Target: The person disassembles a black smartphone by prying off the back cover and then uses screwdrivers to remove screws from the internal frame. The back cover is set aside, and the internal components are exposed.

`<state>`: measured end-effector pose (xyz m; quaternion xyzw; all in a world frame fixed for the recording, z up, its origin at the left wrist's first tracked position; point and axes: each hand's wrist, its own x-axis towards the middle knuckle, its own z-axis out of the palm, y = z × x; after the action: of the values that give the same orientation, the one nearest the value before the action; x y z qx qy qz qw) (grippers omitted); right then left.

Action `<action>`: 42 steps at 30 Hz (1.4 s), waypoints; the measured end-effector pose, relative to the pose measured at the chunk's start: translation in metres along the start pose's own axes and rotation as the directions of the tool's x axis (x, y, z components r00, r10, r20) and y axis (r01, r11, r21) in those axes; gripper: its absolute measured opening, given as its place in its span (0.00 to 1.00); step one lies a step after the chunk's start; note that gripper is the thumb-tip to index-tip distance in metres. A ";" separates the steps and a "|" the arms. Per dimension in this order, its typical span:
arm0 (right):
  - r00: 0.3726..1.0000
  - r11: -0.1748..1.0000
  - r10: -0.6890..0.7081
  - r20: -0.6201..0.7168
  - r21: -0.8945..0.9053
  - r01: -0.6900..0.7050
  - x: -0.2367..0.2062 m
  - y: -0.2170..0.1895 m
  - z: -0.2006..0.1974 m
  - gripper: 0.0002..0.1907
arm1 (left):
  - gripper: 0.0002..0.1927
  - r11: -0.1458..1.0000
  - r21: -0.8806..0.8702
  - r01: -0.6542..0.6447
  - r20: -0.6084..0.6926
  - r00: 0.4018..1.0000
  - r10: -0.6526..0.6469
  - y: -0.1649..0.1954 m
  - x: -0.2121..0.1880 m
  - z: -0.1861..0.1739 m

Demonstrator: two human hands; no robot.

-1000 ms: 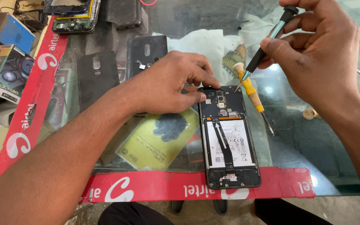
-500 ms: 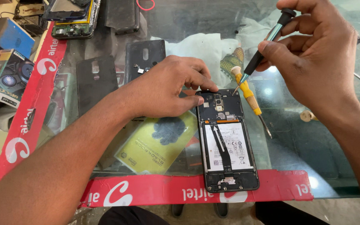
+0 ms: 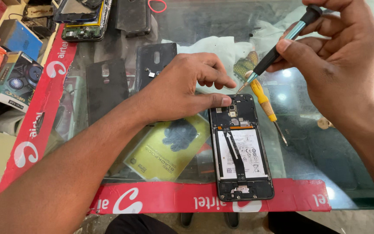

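Note:
An opened smartphone [image 3: 241, 149] lies back-up on the glass table, its white battery and black flex cable exposed. My left hand [image 3: 182, 86] rests at the phone's top left corner, thumb and fingers pinched against its upper edge. My right hand [image 3: 338, 65] holds a slim black and teal screwdriver [image 3: 278, 50] tilted down to the left. Its tip touches the top edge of the phone, near my left thumb.
A yellow-handled screwdriver [image 3: 264, 99] lies right of the phone. Two black back covers [image 3: 107, 89] and a yellow packet [image 3: 169, 147] lie to the left. More phone parts [image 3: 85, 17] and small boxes [image 3: 16, 76] sit at far left. Red tape [image 3: 161, 197] lines the near edge of the table.
The screwdriver tip has come down to the phone's top edge. My left hand stays at the phone's upper left corner, its fingers now pinched closer together.

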<state>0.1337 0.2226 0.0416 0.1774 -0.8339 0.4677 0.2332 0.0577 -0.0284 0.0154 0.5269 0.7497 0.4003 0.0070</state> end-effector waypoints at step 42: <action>0.990 0.988 0.077 -0.120 -0.126 -0.092 -0.009 0.059 -0.025 0.20 | 0.10 0.971 0.235 -0.043 -0.087 0.994 0.065 -0.027 -0.004 -0.029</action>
<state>0.1165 0.2741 0.0062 0.0991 -0.8550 0.4305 0.2718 0.0260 -0.0521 0.0172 0.5249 0.7765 0.3338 -0.1008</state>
